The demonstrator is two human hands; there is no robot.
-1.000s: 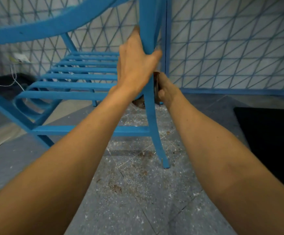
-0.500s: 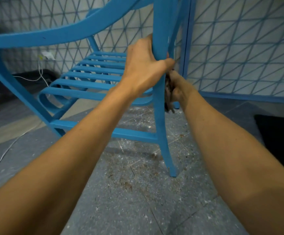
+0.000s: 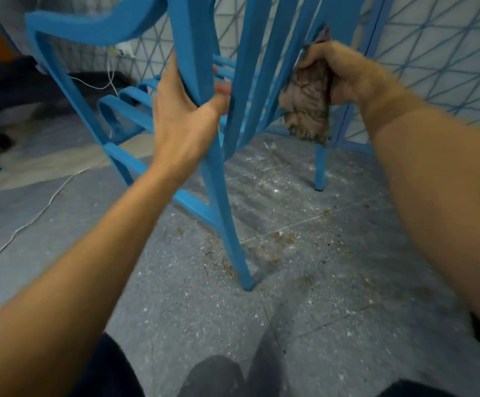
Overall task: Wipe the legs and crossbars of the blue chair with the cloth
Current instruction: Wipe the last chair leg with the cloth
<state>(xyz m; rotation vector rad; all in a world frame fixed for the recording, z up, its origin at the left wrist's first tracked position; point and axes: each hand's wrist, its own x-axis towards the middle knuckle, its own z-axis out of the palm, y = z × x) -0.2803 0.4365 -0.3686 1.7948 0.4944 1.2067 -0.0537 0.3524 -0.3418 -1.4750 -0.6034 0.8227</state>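
Blue chair (image 3: 193, 44) stands tilted on the speckled floor (image 3: 304, 282), its near leg (image 3: 227, 224) planted among brown crumbs. A second ago the cloth worked low behind that leg. Now the brown cloth (image 3: 307, 104) is up against a back slat (image 3: 287, 67), bunched in the right hand (image 3: 344, 73), fingers clamped on it. Left hand (image 3: 184, 116) keeps its closed grip on the leg's upper stretch, steadying. Motion blur, so cloth-to-slat contact is probable, not certain. Judgement: the wipe has left the leg; lower crossbar (image 3: 193, 202) likely remains.
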